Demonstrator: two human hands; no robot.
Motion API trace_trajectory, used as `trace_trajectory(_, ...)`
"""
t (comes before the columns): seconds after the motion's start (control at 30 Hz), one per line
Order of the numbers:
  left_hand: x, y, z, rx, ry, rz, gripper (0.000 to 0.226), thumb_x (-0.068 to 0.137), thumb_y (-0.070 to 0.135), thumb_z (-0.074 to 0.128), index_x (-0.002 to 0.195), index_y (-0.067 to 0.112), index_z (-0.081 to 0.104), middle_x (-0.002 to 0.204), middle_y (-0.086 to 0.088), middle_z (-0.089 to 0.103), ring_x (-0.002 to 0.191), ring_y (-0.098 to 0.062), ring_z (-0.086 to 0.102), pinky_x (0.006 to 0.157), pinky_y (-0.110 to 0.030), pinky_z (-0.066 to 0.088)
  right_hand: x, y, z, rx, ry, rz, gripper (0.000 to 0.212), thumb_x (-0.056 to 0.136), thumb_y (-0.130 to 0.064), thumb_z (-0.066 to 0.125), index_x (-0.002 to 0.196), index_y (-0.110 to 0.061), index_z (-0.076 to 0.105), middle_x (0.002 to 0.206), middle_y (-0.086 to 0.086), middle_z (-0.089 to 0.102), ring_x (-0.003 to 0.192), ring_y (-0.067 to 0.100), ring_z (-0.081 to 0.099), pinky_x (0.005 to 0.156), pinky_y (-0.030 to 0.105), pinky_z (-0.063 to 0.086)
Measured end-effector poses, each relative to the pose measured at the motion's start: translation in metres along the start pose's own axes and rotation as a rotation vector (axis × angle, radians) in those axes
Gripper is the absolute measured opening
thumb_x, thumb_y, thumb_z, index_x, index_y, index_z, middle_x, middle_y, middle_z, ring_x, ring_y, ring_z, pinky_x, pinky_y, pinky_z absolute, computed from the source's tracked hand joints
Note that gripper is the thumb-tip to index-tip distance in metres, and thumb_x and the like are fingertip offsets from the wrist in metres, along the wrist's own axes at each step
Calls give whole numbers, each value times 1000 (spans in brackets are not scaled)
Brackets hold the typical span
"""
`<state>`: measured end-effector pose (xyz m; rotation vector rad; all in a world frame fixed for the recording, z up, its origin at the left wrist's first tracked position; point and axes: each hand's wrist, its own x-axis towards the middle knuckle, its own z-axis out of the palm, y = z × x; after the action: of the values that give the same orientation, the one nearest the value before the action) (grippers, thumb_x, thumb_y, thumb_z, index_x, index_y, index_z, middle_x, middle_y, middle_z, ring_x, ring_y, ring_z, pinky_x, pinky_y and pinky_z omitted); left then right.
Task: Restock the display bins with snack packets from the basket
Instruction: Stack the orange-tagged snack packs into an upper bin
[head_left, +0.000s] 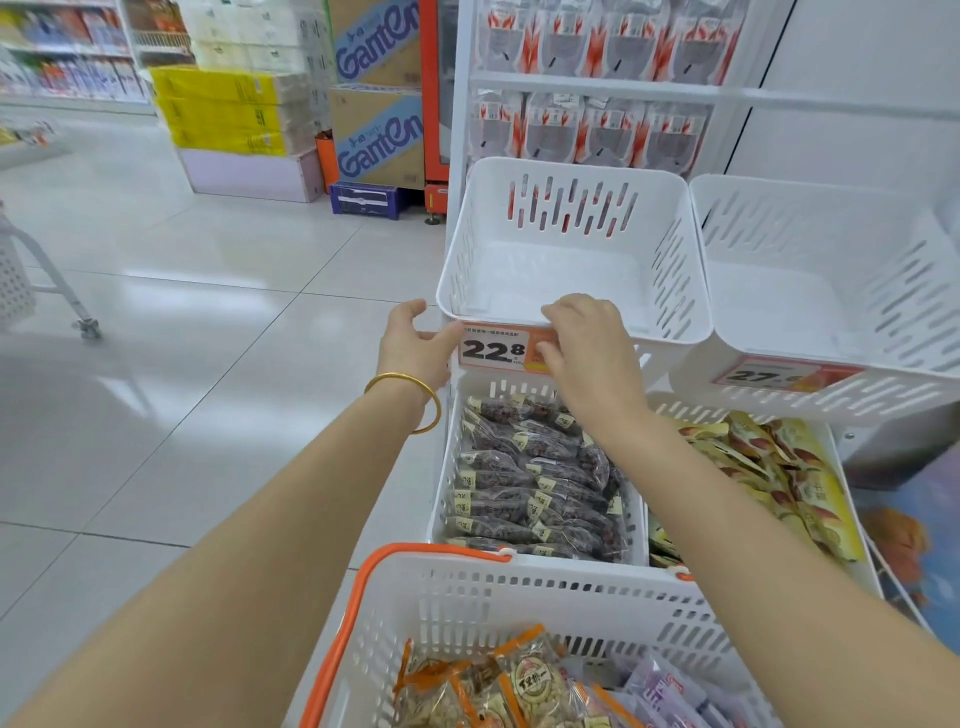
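Both upper bins (566, 270) were empty, basket (493, 603) loaded; we gripped the left one's front edge with left hand (415, 340) and right hand (582, 338), top tier unfilled.

White display rack (459, 130), upper left bin (571, 174) and upper right bin (769, 296) side by side, lower left bin (439, 467) with dark packets (535, 478), lower right bin (691, 411) with yellow packets (789, 467), rack standing on pale tiled floor (208, 291).

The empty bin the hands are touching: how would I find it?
Find the white rack under the hanging red-and-grey packets. Its top row has two empty white bins; pick the left bin. Only it wears the orange 22.8 price tag, touched by the left hand and right hand.
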<state>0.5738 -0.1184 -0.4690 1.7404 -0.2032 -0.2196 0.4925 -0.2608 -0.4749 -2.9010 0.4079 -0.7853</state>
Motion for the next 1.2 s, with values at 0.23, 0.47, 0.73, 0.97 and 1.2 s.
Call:
trace_trajectory(0.23, -73, -39, -32, 415, -267, -44, 35, 91, 13, 54, 125, 10, 48, 99, -7, 58, 91, -28, 62, 85, -42, 53, -115, -4, 1, 235, -30, -25, 28, 93, -11, 53, 120, -12, 61, 115, 4, 61, 108, 22, 54, 91, 30, 41)
trace_trajectory(0.47, -150, -132, -36, 951, -659, -97, 34, 92, 18, 54, 126, 13, 53, 124, -6, 54, 108, -22, 55, 85, -26, 43, -266, 12, 79, 315, -650, 384, 18, 92, -21, 55, 106, -16, 65, 105, -1, 66, 100, 20, 61, 74, 29, 45)
trace_trajectory(0.73, -150, -215, -13, 1199, -712, -135, 40, 94, 20, 50, 132, 10, 46, 128, -10, 53, 113, -27, 53, 93, -34, 44, -296, 30, 96, -10, -817, 508, 46, 82, -44, 69, 109, -9, 54, 111, 7, 62, 103, 27, 58, 78, 35, 49)
trace_trajectory(0.97, -153, -247, 0, 1196, -695, -247, 60, 81, 26, 70, 127, 2, 40, 115, -12, 48, 96, -26, 56, 85, -34, 48, -274, 42, 74, 763, -664, 712, 21, 85, -11, 68, 102, -15, 55, 99, 0, 59, 90, 18, 58, 73, 31, 47)
trace_trajectory(1.2, -165, -243, -8, 1366, -761, -193, 74, 78, 9, 73, 134, 1, 27, 142, -22, 26, 110, -33, 53, 86, -34, 47, -280, 40, 67, 998, -656, 852, 22, 84, -7, 68, 105, -13, 61, 106, -2, 66, 93, 13, 63, 87, 34, 52)
